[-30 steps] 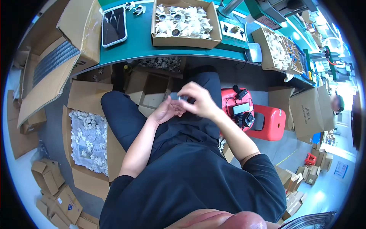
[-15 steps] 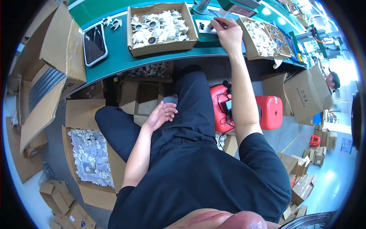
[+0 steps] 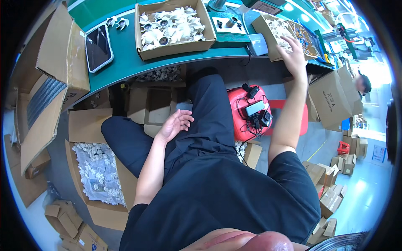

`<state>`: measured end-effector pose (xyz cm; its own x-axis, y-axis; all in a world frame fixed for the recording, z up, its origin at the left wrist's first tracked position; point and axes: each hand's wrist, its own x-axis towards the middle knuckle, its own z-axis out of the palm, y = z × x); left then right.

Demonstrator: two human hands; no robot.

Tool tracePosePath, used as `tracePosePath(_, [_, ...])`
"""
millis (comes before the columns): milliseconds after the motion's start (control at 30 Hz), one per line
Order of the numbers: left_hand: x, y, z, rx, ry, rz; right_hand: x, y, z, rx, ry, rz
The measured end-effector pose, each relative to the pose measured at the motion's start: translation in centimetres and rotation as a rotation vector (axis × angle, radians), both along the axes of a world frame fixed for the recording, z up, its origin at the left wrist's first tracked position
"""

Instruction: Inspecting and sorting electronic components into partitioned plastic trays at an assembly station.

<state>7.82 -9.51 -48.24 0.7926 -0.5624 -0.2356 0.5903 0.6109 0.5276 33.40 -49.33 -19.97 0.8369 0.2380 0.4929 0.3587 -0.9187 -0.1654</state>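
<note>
My right hand [image 3: 295,57] reaches over the right-hand carton [image 3: 274,52] of small white finned parts [image 3: 279,30]. Its fingers are apart, and I see nothing held in them. On my thigh lies my left hand [image 3: 175,125], palm up with loosely curled fingers and nothing in it. Left of the right hand, a fixture [image 3: 222,26] with a white plate and dark upright posts stands on a green base. A larger open carton [image 3: 176,47] of white fan wheels [image 3: 184,25] sits left of the fixture.
A phone [image 3: 99,48] and two loose fan wheels [image 3: 122,24] lie on the green bench [image 3: 125,65]. A pale blue box [image 3: 257,44] sits by the bench edge. Black devices and cables rest on a red stool [image 3: 238,130]. Open cartons [image 3: 104,215] surround my legs.
My right hand has left the fixture and moved right to the carton of white parts, its pinched fingers spreading. The fixture's posts now show. My left hand stays on my thigh.
</note>
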Motion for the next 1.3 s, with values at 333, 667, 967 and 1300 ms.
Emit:
tracePosePath(333, [0.7, -1.3, -0.6, 0.034, 0.045, -0.05, -1.3, -5.7, -0.2, 0.063, 0.274, 0.024])
tracePosePath(667, [0.4, -0.8, -1.3, 0.031, 0.058, -0.015, 0.5, -8.7, -0.1, 0.271, 0.324, -0.011])
tracePosePath(967, [0.4, -0.5, -1.0, 0.053, 0.039, 0.001, 1.6, -3.3, 0.0, 1.188, 0.391, 0.262])
tracePosePath(1300, [0.6, -0.5, -0.8, 0.049, 0.048, 0.021, 6.4, 9.9, -3.5, 1.319, 0.875, 0.475])
